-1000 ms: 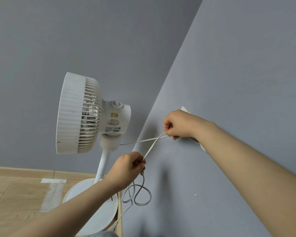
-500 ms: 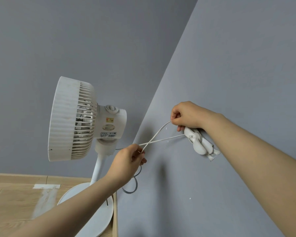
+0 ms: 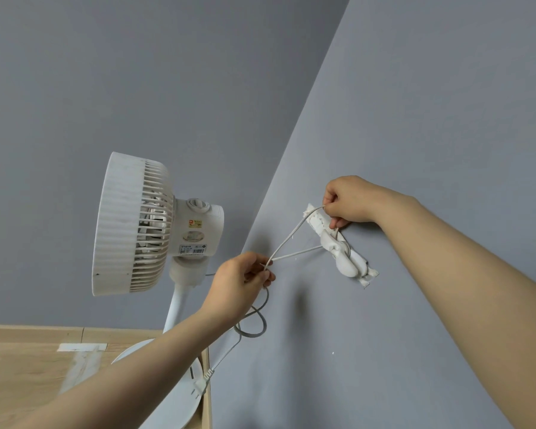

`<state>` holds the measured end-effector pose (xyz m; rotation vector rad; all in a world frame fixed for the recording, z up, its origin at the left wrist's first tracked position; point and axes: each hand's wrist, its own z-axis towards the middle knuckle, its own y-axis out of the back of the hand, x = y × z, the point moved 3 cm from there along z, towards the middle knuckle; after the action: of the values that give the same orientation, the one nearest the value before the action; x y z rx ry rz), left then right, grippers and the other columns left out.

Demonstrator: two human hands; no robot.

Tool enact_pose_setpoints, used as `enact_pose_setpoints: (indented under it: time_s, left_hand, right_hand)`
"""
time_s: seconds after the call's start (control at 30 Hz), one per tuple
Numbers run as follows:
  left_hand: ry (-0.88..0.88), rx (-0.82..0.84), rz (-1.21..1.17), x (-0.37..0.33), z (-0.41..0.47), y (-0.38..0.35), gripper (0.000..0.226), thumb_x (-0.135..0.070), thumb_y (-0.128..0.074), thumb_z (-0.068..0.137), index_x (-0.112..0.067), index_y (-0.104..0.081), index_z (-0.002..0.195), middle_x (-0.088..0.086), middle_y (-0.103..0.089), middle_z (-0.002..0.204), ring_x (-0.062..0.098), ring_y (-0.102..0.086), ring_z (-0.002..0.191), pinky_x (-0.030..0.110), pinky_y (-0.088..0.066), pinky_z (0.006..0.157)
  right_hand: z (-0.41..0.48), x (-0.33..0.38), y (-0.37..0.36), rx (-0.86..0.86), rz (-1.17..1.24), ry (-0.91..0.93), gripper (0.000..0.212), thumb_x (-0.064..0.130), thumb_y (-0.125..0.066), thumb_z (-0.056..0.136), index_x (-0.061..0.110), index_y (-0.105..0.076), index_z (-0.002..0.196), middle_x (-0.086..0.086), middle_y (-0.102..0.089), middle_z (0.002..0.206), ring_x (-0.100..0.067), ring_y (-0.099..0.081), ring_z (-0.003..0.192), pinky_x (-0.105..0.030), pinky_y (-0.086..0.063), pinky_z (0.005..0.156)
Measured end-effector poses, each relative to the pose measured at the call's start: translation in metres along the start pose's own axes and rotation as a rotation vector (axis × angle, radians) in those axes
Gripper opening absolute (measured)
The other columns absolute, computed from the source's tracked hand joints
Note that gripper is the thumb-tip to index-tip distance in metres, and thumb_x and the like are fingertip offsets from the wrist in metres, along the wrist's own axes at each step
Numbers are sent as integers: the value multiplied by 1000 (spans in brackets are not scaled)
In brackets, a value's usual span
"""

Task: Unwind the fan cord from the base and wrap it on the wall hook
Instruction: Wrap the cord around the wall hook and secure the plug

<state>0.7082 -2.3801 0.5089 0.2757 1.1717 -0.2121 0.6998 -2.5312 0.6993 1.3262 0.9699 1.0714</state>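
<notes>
A white pedestal fan [image 3: 136, 224] stands on its round base [image 3: 174, 400] beside the grey right wall. Its white cord [image 3: 288, 239] runs in two strands between my hands. My right hand [image 3: 347, 202] pinches the cord just above the white wall hook [image 3: 344, 252], and one strand passes around the hook. My left hand [image 3: 245, 280] grips both strands lower down to the left. Below that hand the cord hangs in a loop [image 3: 254, 326], ending in the plug [image 3: 203, 382] over the base.
A grey back wall meets the grey right wall [image 3: 415, 119] in a corner behind the fan. Wooden flooring [image 3: 28, 366] with a strip of white tape [image 3: 81, 346] lies at the lower left.
My right hand has lifted up and off the hook, uncovering it with the cord around it. My left hand has pulled more cord up, so the hanging loop is shorter.
</notes>
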Motion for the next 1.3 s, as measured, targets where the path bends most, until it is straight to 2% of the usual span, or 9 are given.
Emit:
enact_pose_setpoints:
  time_s: [0.13,0.23,0.43,0.6,0.8,0.9,1.07,1.2,1.3]
  left_hand:
    - [-27,-20,-1,-13,-1,6,14,-1,-60,87,-13,-64,93,-4,-73,76,10,-68,70,11,-50,69]
    - [-38,-32,1,-20,-2,9,12,0,-60,87,-10,-65,92,-1,-74,75,16,-70,71,19,-53,72]
    - [-45,-30,-27,-28,-8,7,12,2,-59,88,-7,-66,91,0,-74,74,16,-69,65,27,-57,74]
    - [-35,-8,-42,-24,-14,3,12,2,-57,89,-5,-65,94,1,-73,74,9,-67,61,16,-54,68]
    - [-15,1,-67,-20,-17,4,18,3,-57,89,-14,-64,87,-1,-72,72,6,-67,61,12,-50,63]
    - [-5,-7,-40,-15,-18,6,19,1,-58,88,-16,-65,87,-3,-73,69,6,-67,61,15,-52,65]
    - [13,16,-28,-8,-24,4,27,1,-59,88,-24,-63,78,-10,-71,63,6,-65,60,22,-54,69]
    - [8,50,-10,-4,-26,1,22,1,-59,88,-18,-65,80,-5,-73,68,8,-66,61,20,-54,69]
    - [9,72,0,-3,-27,-3,17,1,-58,88,-13,-67,82,-1,-74,73,8,-67,63,17,-53,68]
  right_hand:
    - [-17,0,12,-8,67,-34,15,2,-44,90,4,-59,86,-15,-72,78,-33,-73,87,-35,-57,79]
    - [-33,-3,19,-13,92,-55,19,2,-46,89,-5,-62,95,-20,-74,87,-31,-72,76,-30,-57,72]
    - [-63,-7,18,-77,82,-47,15,2,-51,88,7,-61,98,-6,-63,61,-15,-53,50,-25,-42,52]
    - [-75,-14,10,-111,152,-55,20,0,-50,88,13,-62,97,-5,-63,61,-13,-55,50,-25,-44,55]
    - [-98,-17,-5,-160,208,-77,30,0,-47,84,23,-65,76,-2,-64,59,-14,-58,54,-29,-49,63]
    - [-113,-17,-19,-207,279,-78,25,2,-50,84,19,-67,79,-2,-65,62,-15,-58,54,-24,-45,55]
    - [-127,-24,-51,-348,289,-49,10,8,-59,88,15,-66,88,-3,-62,82,-19,-59,70,-25,-45,64]
    - [-134,-26,-66,-432,257,-7,18,1,-58,86,13,-65,97,5,-55,95,-16,-59,83,-15,-36,66]
    - [-140,-26,-72,-467,241,31,22,-1,-58,85,13,-65,99,7,-53,100,-4,-50,73,-10,-31,65]
